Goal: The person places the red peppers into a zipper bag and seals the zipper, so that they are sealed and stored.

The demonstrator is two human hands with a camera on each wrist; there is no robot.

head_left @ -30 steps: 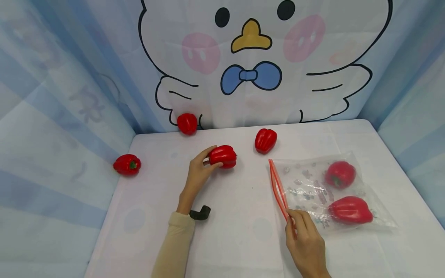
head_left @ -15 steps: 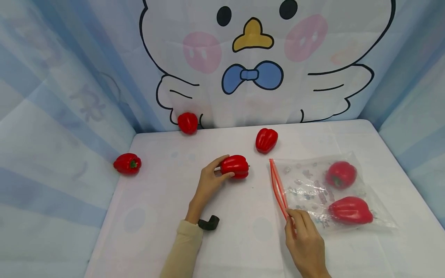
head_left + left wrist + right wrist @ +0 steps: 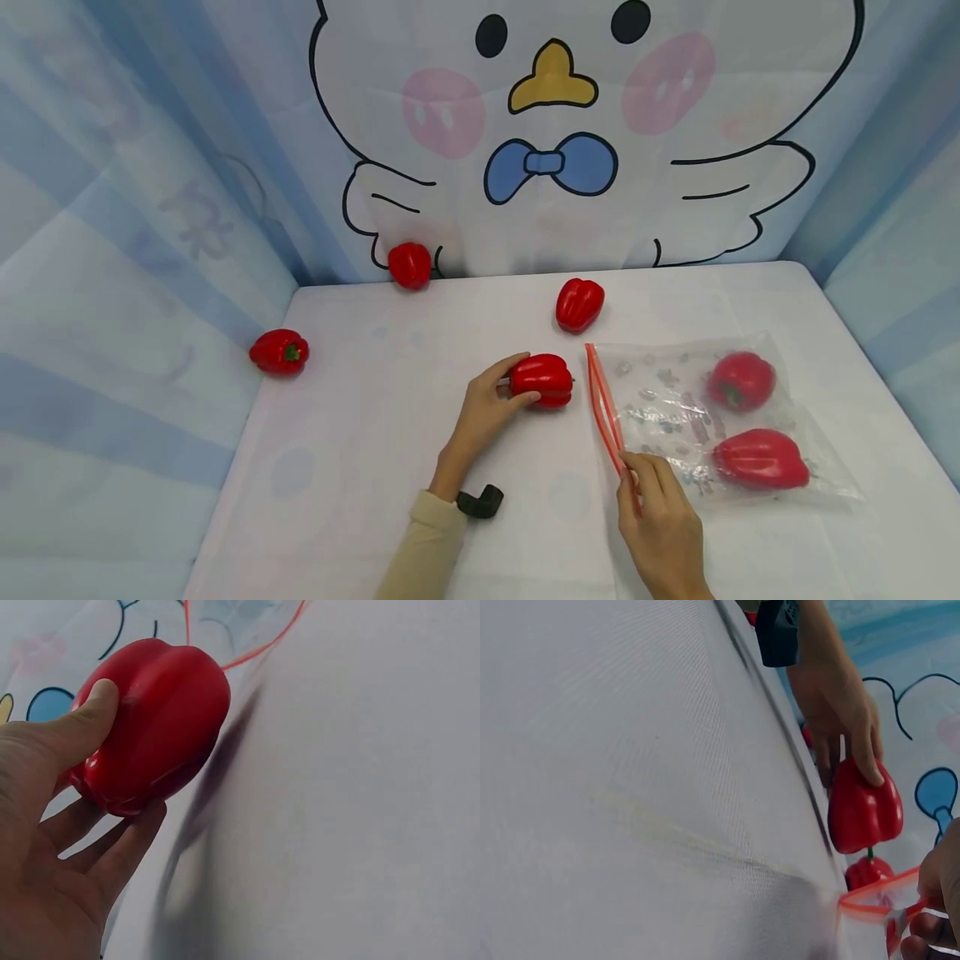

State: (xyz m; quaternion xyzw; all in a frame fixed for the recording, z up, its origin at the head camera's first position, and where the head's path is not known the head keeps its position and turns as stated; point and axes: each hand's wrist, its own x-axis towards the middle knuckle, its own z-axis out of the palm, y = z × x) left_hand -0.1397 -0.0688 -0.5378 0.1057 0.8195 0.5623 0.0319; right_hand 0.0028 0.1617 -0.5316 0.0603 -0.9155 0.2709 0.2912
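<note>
Pepper (image 3: 543,380) in left hand (image 3: 483,408) — seemingly aloft

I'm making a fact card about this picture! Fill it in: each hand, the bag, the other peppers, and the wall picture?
Left hand: holds a red pepper, outside the bag
Right hand: pinches the bag's orange edge
Bag: see-through, with an upper pepper and a lower pepper inside
Other peppers: left pepper, back-left pepper, back-middle pepper
Pepper total: six
Wall picture: cartoon with a blue bow tie
</note>
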